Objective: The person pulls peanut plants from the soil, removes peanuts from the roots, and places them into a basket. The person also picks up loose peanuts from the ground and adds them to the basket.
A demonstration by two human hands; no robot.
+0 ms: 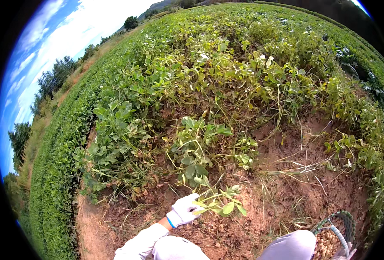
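Observation:
My left hand [185, 209], in a white knit glove with a blue cuff edge, is closed around the stems of a leafy green peanut plant [222, 201]. The leaves fan out to the right of my fingers, over bare reddish soil. At the lower right, my right hand [348, 252], also gloved, is partly cut off by the frame's edge beside a green woven basket [349, 221]. Unshelled peanuts [327, 242] lie in the basket, and a pale wrapped handle [338, 232] arches over them. Whether my right fingers grip anything is hard to see.
My knees [288, 245] are bent at the bottom of the view, close to the basket. Rooted peanut plants [195, 136] stand in front, with yellowing foliage behind them. Loose dry grass stalks [304, 169] lie on the reddish soil [286, 195]. Dense green rows [55, 172] run along the left.

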